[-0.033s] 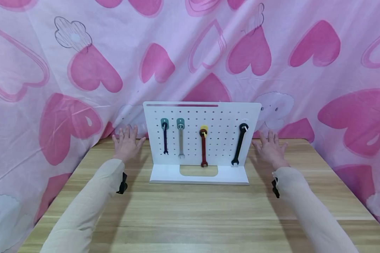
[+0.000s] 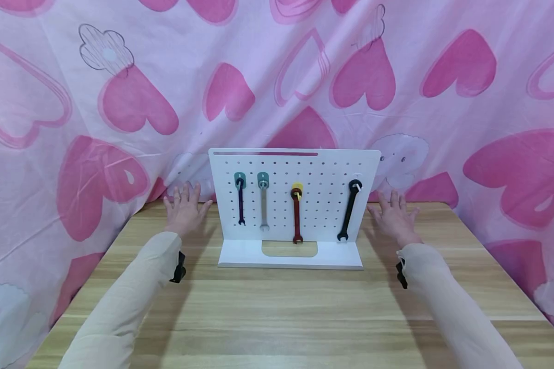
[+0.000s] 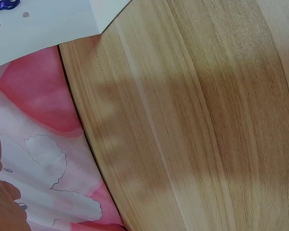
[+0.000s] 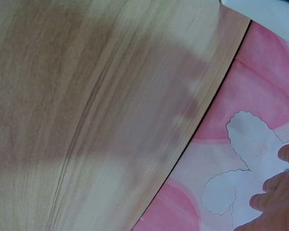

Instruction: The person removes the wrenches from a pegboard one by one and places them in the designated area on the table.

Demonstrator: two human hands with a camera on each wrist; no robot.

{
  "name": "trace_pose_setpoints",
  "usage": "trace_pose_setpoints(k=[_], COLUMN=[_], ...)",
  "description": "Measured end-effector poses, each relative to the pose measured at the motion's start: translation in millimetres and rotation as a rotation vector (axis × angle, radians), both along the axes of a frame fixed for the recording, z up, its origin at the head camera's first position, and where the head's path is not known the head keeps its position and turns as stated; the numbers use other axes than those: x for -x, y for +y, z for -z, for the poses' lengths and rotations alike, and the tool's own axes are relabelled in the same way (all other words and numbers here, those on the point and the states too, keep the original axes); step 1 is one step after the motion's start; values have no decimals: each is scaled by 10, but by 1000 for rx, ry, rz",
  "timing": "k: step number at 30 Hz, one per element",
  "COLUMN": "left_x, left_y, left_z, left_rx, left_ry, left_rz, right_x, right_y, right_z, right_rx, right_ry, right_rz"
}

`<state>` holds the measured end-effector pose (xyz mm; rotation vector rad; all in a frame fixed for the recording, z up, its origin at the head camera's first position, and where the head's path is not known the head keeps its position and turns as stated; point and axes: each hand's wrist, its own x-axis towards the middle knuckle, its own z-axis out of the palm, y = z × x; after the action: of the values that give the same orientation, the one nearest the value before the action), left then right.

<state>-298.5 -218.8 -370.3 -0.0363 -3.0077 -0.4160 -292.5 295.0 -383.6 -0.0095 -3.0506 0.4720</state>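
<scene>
A white pegboard stand (image 2: 242, 253) stands upright at the back of the table. Several wrenches hang on it by their ring ends: a dark blue-purple wrench (image 2: 241, 205), a silver wrench (image 2: 264, 207), a red wrench (image 2: 297, 218) and a longer black wrench (image 2: 349, 212), which slants. Left of the board, my left hand (image 2: 183, 211) is held with fingers spread and nothing in it. My right hand (image 2: 395, 218) mirrors it on the other side, empty, its fingers spread too. Only part of each hand shows in its wrist view.
The wood-grain table (image 2: 277, 312) extends in front of the stand. Right behind its far edge hangs a pink curtain (image 2: 268, 36) with hearts. A black strap (image 2: 178, 267) sits on the left wrist, another strap (image 2: 401, 274) on the right.
</scene>
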Motion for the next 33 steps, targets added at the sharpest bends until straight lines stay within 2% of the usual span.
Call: trace_pose_setpoints(k=[16,23,27,33], left_x=[20,14,3,-51], left_y=[-18,-29,-8,76], left_z=[32,64,87,141], left_rx=[-22,-92,-223,-555], left_ry=[-21,-20,9,130], left_rz=[9,20,28,7], right_x=[-48,-110,-190,-319], right_y=[-11,-39,-50,-152], right_z=[43,60,83,144], right_rx=[53,177,295,511], right_ry=[43,91,200,368], right_rz=[3,6,6,67])
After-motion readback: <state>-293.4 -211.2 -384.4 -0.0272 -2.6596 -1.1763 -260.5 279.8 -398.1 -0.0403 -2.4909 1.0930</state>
